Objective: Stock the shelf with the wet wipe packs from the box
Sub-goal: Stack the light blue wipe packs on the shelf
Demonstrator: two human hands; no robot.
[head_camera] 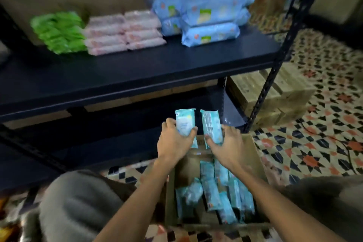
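The left hand (172,141) grips one teal pack (185,124), the right hand (227,143) another (211,125), above the box (253,153); the shelf (137,68) lies beyond. Their printing is too blurred to read.

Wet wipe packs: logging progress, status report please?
Left hand grips one teal wet wipe pack; right hand grips another. Both above brown cardboard box, more packs inside. Black shelf front bare, nothing blocking.

shelf (137,68): you see dark navy-black
your held packs (185,124): pale teal
stacks: green (59,32), pink (125,31), light blue (210,12)
floor (324,143): orange-black-cream mosaic
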